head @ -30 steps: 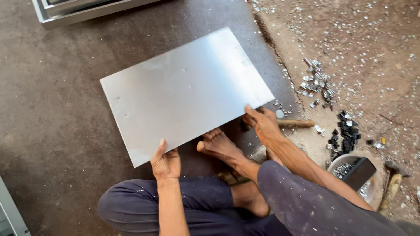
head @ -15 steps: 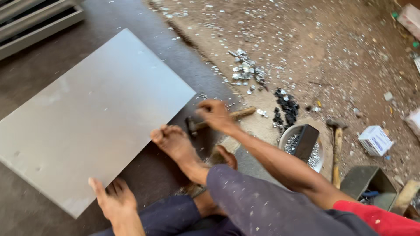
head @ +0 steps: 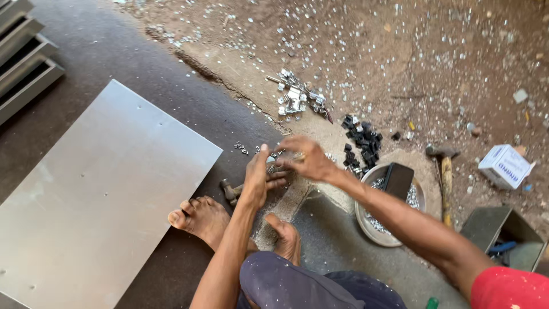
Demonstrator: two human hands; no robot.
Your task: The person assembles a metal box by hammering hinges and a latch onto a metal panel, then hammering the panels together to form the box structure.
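Head view: two hands meeting over small metal pieces beside a sheet.
The left hand and right hand touch above the floor, fingers loosely curled around small metal pieces; the exact grip cannot be told. A hammer lies just beneath. The metal sheet lies to the left, its right edge beside a bare foot; a bowl sits to the right, open dark floor beyond.

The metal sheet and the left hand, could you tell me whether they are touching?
Apart. The head view shows the left hand raised beside the right hand, with dark floor between it and the metal sheet.
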